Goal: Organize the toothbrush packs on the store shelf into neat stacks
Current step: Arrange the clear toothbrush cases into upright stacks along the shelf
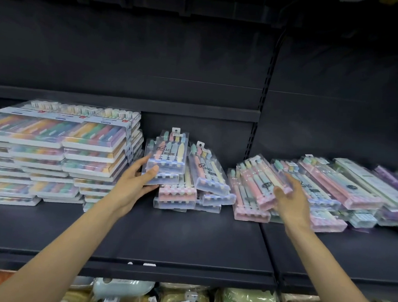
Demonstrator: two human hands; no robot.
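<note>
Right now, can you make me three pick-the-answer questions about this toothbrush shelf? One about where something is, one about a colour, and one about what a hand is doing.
1. Where do the wide flat multicolour toothbrush boxes stand on the dark shelf?
A. At the left
B. At the far right
C. On the shelf below

2. What colour are the end caps of the loose packs by the right hand?
A. Black
B. Pink
C. Orange

3. What is the left hand doing?
A. Hanging away from the shelf
B. Holding a clear toothbrush pack
C. Pointing upward

Answers:
1. A: the tall stacks fill the shelf's left end.
2. B: their bottom ends show pink.
3. B: thumb and fingers wrap the pack's lower edge, while the right hand reaches open toward the pink packs.
</note>
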